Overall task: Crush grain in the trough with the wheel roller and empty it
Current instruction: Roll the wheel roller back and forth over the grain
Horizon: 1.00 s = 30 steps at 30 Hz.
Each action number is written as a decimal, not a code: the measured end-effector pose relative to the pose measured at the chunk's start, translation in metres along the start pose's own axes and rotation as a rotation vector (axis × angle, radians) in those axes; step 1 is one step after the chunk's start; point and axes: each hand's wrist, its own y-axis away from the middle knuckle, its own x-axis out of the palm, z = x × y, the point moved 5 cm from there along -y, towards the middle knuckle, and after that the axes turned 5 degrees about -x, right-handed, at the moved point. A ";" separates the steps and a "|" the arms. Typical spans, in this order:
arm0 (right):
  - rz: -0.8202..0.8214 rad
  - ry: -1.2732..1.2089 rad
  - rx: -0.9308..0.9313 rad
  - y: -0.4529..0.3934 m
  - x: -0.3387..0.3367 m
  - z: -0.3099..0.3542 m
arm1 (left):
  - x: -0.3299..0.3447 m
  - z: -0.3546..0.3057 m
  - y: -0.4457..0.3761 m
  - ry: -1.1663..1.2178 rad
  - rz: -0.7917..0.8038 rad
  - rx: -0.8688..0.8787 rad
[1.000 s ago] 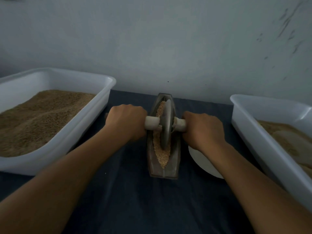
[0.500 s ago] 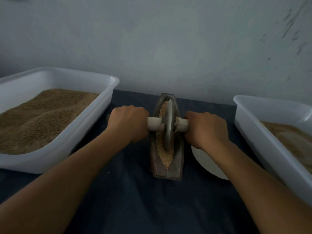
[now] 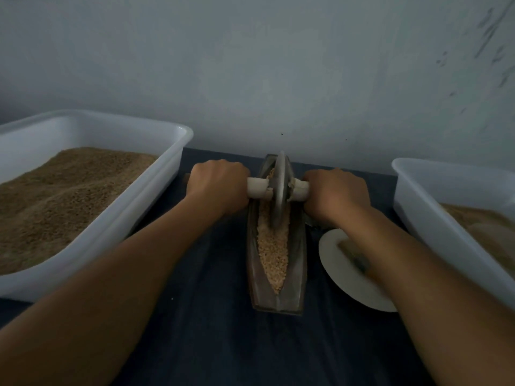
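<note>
A narrow boat-shaped metal trough [image 3: 297, 274] lies on the dark cloth in the middle, running away from me. Pale crushed grain [image 3: 274, 253] fills its groove. The grey wheel roller [image 3: 279, 190] stands upright in the far end of the groove, with a pale axle handle sticking out on each side. My left hand [image 3: 216, 188] grips the left handle. My right hand [image 3: 335, 195] grips the right handle. Both fists sit level with each other on either side of the wheel.
A large white tub [image 3: 156, 188] of brown grain stands at the left. A second white tub [image 3: 426, 207] with brown material is at the right edge. A white plate [image 3: 338, 271] lies beside the trough under my right forearm. A pale wall rises just behind.
Both hands have pushed the wheel roller away from me, from the middle of the trough to its far end. More of the grain near me is uncovered.
</note>
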 end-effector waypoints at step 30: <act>-0.129 -0.012 -0.052 0.084 -0.019 0.017 | -0.027 -0.005 0.067 -0.061 0.126 0.065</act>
